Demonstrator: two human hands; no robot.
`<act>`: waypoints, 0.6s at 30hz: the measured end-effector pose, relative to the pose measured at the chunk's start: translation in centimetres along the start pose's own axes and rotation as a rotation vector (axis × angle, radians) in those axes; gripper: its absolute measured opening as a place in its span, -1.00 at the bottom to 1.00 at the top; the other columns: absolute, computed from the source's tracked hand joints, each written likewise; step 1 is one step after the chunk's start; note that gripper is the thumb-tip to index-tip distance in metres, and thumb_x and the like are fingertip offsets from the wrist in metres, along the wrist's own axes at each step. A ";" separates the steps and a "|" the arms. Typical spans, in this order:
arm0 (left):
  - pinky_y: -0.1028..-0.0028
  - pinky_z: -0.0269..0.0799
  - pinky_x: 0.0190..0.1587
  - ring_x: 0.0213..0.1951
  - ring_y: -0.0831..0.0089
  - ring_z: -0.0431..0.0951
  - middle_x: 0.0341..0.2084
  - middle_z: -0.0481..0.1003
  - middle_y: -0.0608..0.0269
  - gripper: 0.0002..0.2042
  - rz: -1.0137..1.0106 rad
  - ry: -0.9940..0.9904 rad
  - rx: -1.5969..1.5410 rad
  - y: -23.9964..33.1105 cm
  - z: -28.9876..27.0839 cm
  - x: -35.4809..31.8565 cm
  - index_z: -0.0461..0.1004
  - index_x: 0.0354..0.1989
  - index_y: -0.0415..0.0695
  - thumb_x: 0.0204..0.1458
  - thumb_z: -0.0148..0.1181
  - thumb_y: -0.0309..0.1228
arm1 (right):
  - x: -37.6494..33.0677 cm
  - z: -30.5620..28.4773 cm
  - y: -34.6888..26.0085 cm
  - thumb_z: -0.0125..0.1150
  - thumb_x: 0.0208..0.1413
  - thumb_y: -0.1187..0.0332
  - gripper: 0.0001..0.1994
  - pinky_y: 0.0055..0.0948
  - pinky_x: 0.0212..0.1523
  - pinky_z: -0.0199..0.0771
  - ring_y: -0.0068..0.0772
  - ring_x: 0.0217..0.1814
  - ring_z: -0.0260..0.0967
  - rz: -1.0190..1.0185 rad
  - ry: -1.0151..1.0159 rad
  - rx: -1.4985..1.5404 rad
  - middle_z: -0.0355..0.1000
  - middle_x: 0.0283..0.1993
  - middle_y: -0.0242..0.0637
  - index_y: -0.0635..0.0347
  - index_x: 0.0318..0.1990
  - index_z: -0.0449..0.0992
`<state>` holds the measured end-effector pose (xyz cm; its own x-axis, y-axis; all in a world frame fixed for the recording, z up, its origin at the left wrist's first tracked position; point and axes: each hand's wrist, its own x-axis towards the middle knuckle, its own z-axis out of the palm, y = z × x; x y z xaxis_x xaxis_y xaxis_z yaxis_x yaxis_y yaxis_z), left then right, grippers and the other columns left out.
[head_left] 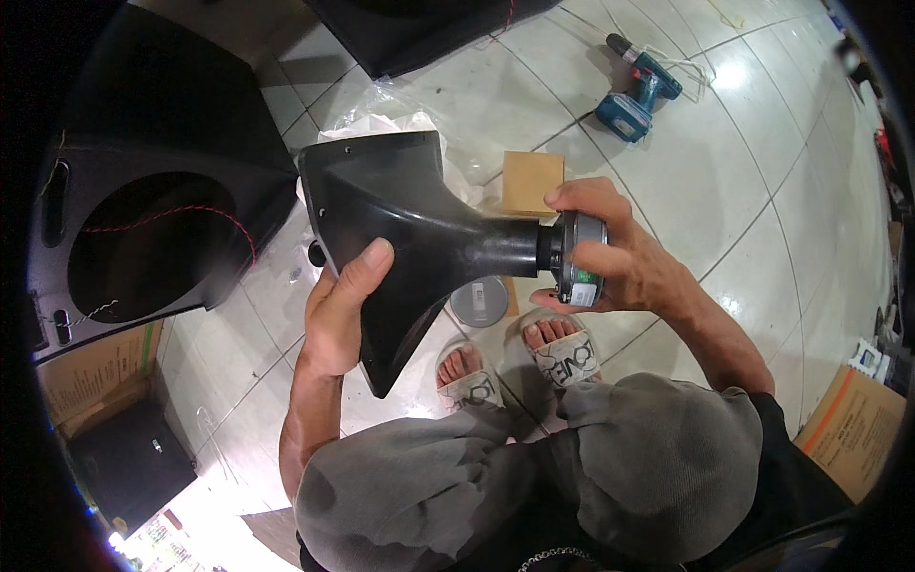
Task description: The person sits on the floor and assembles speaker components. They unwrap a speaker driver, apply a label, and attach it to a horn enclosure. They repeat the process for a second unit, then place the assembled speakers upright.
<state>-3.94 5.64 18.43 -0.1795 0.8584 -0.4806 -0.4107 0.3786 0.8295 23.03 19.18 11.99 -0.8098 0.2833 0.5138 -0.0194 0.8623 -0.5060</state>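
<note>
One left hand (335, 319) is gripping a flared black plastic horn (419, 224) at eleven o'clock, the right hand (637, 257) clasping a round grey metal driver (583, 229) at three, seemingly attaching it, probably needing alignment next.

On my feed, both arms are raised ahead of the body, hands well apart. I record the left forearm (313, 419) rising almost straight away from the body. The left hand (334, 324) is clasped, its thumb (370, 259) laid uppermost and angled to the right; I cannot see its other fingers. The right forearm (720, 334) slants inward from the right. I find the right hand (634, 257) curled in a grip, digits pointing left and spaced apart, positioned slightly farther forward than the left.
</note>
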 end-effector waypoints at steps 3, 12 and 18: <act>0.39 0.32 0.18 0.05 0.37 0.48 0.05 0.47 0.15 -0.48 0.034 -0.029 0.037 -0.4 0.5 -0.2 0.29 0.26 -0.26 0.20 0.20 -0.26 | 0.1 -0.1 0.0 0.63 -0.27 0.33 -0.19 -0.12 0.15 0.46 0.03 0.32 0.13 0.001 0.037 0.087 0.09 0.24 -0.09 -0.12 0.13 0.14; 0.17 0.31 0.27 0.28 0.12 0.31 0.20 0.41 0.19 -0.12 0.972 -0.311 1.503 -0.8 1.0 2.9 0.50 0.11 0.02 -0.71 0.48 -0.57 | -1.3 1.9 0.2 0.07 0.14 -0.16 -0.45 -0.28 -0.34 0.57 -0.26 -0.22 0.54 1.111 0.443 1.588 0.53 -0.14 -0.21 0.09 0.08 0.42; 0.43 0.32 0.15 0.02 0.38 0.49 0.02 0.50 0.09 -0.35 0.339 -0.005 0.692 0.4 1.2 7.9 0.20 0.33 -0.24 0.00 0.28 -0.62 | -1.3 3.4 0.3 0.08 0.13 -0.09 -0.54 -0.34 -0.58 0.49 -0.34 -0.40 0.55 1.209 0.580 1.816 0.58 -0.31 -0.25 0.12 -0.08 0.53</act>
<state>-4.48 12.96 15.35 -0.1914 0.9669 -0.1689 0.3193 0.2240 0.9208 22.06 17.65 8.78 -0.6539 0.5561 -0.5129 -0.4246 -0.8309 -0.3597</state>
